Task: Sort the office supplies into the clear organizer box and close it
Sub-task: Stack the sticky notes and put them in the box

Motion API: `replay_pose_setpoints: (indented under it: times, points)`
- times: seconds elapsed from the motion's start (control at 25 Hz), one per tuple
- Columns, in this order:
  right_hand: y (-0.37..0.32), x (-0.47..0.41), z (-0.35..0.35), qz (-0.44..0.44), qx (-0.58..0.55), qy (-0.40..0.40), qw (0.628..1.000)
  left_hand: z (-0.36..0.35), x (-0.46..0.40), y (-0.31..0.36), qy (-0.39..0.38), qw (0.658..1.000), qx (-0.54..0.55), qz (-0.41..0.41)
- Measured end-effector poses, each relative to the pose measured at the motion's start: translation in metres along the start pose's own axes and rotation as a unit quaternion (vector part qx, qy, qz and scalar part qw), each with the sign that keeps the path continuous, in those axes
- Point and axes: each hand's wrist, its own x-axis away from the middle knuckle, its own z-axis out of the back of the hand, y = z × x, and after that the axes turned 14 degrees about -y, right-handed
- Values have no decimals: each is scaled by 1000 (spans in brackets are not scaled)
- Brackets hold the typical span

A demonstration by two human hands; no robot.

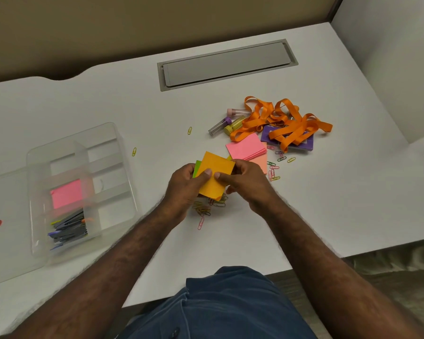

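head view: left hand point(185, 185) and right hand point(245, 183) both pinch the orange sticky notes point(214, 176).

There are no words, numbers or signs to read anywhere here. The orange sticky notes point(214, 173) are blank on top, and so are the pink sticky notes point(246, 146). The purple card holder point(269, 136) near the right edge of the tabletop shows no letters that can be made out.

We cannot see most of the green sticky notes point(196, 167) under the orange sticky-note pad point(214, 176); our hands hide some small coloured paper clips point(203, 209).
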Motion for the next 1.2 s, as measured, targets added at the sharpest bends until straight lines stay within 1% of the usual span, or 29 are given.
replay_pose_setpoints:
  times: [0.04, 0.08, 0.12, 0.2, 0.24, 0.28, 0.32, 0.4, 0.48, 0.52, 0.64, 0.76, 0.96, 1.08, 1.2]
  points:
    - [-2, -3, 7, 4, 21, 12, 1000, 2, -1, 0, 2, 1000, -14, -1]
    - [-3, -8, 16, 6, 59, 45, 997, 3, -2, 0, 6, 1000, -10, 0]
    - [-3, -13, 25, 3, 118, 96, 988, 5, -2, 0, 10, 1000, 3, 3]
    - [0, -25, 44, -21, 237, 221, 946, 8, -3, -2, 13, 1000, 24, 10]
    - [2, -31, 53, -38, 268, 269, 924, 9, -5, -3, 13, 999, 26, 14]
    - [5, -36, 59, -57, 282, 298, 910, 10, -5, -4, 15, 999, 25, 19]
    - [7, -40, 64, -78, 294, 312, 900, 10, -6, -5, 18, 999, 22, 23]
    - [10, -46, 69, -108, 332, 315, 882, 10, -6, -5, 25, 999, 16, 26]
    - [15, -48, 71, -113, 366, 307, 871, 10, -7, -6, 27, 999, 11, 25]
    - [17, -48, 71, -110, 363, 305, 873, 11, -8, -6, 28, 999, 6, 24]
    - [17, -45, 71, -113, 293, 314, 896, 11, -9, -4, 29, 999, -9, 18]
    - [12, -40, 71, -109, 256, 305, 911, 11, -10, -1, 33, 999, -27, 11]
    - [-3, -23, 70, -13, 169, 286, 943, 12, -15, 0, 39, 999, -37, 1]
    - [-13, -14, 68, 29, 107, 280, 954, 12, -16, 4, 43, 998, -46, 1]
    - [-22, -7, 67, 56, 43, 254, 965, 12, -19, 8, 47, 998, -43, 3]
